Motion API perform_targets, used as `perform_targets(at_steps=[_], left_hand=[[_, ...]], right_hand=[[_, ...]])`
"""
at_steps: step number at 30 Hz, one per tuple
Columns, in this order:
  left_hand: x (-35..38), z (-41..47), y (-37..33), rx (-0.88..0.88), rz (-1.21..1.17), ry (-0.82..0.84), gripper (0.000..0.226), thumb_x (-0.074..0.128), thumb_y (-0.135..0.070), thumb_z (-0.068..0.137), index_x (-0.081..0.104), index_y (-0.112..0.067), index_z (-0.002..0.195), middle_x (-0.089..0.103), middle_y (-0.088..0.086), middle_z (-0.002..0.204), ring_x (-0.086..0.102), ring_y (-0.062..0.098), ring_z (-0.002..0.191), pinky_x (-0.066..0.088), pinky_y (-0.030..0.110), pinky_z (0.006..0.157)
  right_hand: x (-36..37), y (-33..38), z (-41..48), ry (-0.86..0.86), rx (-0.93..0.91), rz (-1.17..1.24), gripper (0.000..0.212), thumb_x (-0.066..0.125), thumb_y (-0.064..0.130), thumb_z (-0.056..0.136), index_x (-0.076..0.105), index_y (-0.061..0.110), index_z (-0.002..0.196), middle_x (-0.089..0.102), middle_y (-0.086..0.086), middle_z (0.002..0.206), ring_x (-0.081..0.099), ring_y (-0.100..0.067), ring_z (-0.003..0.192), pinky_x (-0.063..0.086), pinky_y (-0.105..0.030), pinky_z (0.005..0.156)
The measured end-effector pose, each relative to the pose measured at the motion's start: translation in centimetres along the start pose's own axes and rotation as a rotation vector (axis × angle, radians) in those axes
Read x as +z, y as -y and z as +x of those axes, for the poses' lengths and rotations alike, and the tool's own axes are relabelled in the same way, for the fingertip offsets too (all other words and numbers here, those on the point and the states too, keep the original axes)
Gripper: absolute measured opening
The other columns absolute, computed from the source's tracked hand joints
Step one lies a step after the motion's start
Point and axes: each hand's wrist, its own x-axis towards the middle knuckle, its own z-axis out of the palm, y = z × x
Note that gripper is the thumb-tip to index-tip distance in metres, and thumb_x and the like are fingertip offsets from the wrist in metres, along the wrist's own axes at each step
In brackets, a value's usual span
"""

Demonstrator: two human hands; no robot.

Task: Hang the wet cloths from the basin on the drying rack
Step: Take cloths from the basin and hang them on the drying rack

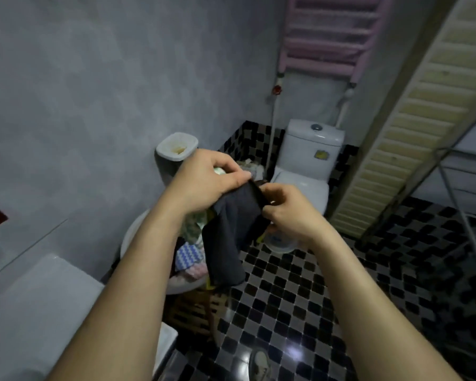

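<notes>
The left hand (204, 180) and right hand (289, 213) both pinch the top edge of a dark grey wet cloth (231, 237), held above the round white plastic basin (127, 237), which holds a heap of crumpled coloured cloths (188, 254).

We see a white toilet (311, 158) in the far corner of the floor (300, 298), which is laid in black, grey and white checkered tiles. A pink ladder-shaped radiator (327, 37) hangs on the wall above the toilet, with white pipes running down from it. A grey bin (173, 155) stands against the left wall. A slatted cream door (412, 119) leans in at the right. A shoe (260, 364) shows at the floor's near edge.
</notes>
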Motion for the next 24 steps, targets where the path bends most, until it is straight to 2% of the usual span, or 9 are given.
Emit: perform_targets(at_steps=[3,6,10,12,14,16,20,22,24], left_hand=[[1.6,0.0,-1.6,0.035,-0.113,0.062,0.012,0.074,-0.023,0.082,0.073,-0.014,0.074,0.067,-0.006,0.066,0.057,0.001,0.064,0.046,0.021,0.066],[3.3,0.5,-2.1,0.053,-0.165,0.104,0.012,0.074,-0.022,0.081,0.073,-0.013,0.074,0.067,-0.003,0.069,0.057,0.004,0.066,0.045,0.024,0.068],[7.7,1.5,-4.0,0.073,-0.078,0.249,0.01,0.075,-0.018,0.081,0.071,-0.022,0.073,0.066,-0.007,0.074,0.057,0.003,0.071,0.042,0.023,0.073],[10.3,2.2,-5.0,0.101,0.03,0.287,0.013,0.071,-0.016,0.085,0.067,-0.026,0.077,0.066,-0.01,0.081,0.057,0.003,0.078,0.041,0.021,0.072],[13.3,2.9,-6.5,0.143,0.122,0.296,0.011,0.068,-0.017,0.087,0.067,-0.026,0.081,0.066,-0.007,0.085,0.059,0.009,0.081,0.042,0.015,0.064],[16.8,3.6,-8.7,0.17,0.157,0.289,0.005,0.069,-0.021,0.086,0.067,-0.023,0.082,0.068,-0.003,0.084,0.062,0.012,0.075,0.042,0.009,0.054],[24.5,5.3,-13.5,0.232,0.116,0.262,0.015,0.073,-0.037,0.081,0.07,-0.024,0.074,0.07,-0.004,0.073,0.064,0.009,0.073,0.05,0.03,0.066],[28.7,6.2,-15.5,0.266,0.004,0.289,0.013,0.071,-0.031,0.085,0.071,-0.023,0.074,0.067,-0.013,0.069,0.059,-0.002,0.068,0.044,0.024,0.064],[32.7,6.9,-17.4,0.294,-0.055,0.304,0.012,0.067,-0.022,0.088,0.07,-0.023,0.076,0.064,-0.018,0.069,0.056,-0.006,0.065,0.04,0.017,0.064]], right_hand=[[-3.4,-1.3,-3.0,-0.194,0.089,-0.048,0.025,0.05,-0.002,0.091,0.069,0.014,0.087,0.067,-0.002,0.075,0.063,-0.011,0.066,0.052,-0.024,0.052],[-7.3,-2.2,-5.4,-0.33,0.129,-0.077,0.017,0.057,0.008,0.093,0.073,0.011,0.097,0.071,-0.01,0.084,0.064,-0.015,0.076,0.057,-0.029,0.059],[-13.9,-3.4,-9.2,-0.518,0.157,-0.094,0.014,0.059,0.014,0.094,0.072,0.013,0.099,0.069,-0.007,0.088,0.062,-0.011,0.07,0.05,-0.015,0.046],[-17.0,-4.1,-10.4,-0.57,0.176,-0.053,0.015,0.059,0.011,0.094,0.071,0.008,0.102,0.068,-0.009,0.091,0.065,-0.016,0.073,0.056,-0.021,0.052],[-20.5,-5.1,-11.6,-0.64,0.177,-0.054,0.014,0.06,0.008,0.093,0.071,0.005,0.101,0.069,-0.012,0.095,0.068,-0.023,0.087,0.061,-0.028,0.065],[-24.2,-6.3,-13.1,-0.707,0.15,-0.078,0.01,0.062,0.007,0.091,0.072,0.008,0.095,0.07,-0.01,0.091,0.068,-0.022,0.089,0.061,-0.03,0.071],[-32.6,-8.7,-16.6,-0.824,0.141,-0.16,0.01,0.062,0.007,0.091,0.072,0.01,0.094,0.07,-0.011,0.09,0.065,-0.02,0.085,0.058,-0.041,0.08],[-36.7,-10.1,-18.4,-0.846,0.169,-0.304,0.013,0.062,0.011,0.092,0.073,0.009,0.097,0.071,-0.01,0.088,0.067,-0.023,0.081,0.057,-0.045,0.082],[-40.4,-11.6,-20.1,-0.873,0.194,-0.44,0.015,0.061,0.018,0.093,0.074,0.014,0.098,0.07,-0.002,0.08,0.065,-0.02,0.074,0.056,-0.04,0.076]])
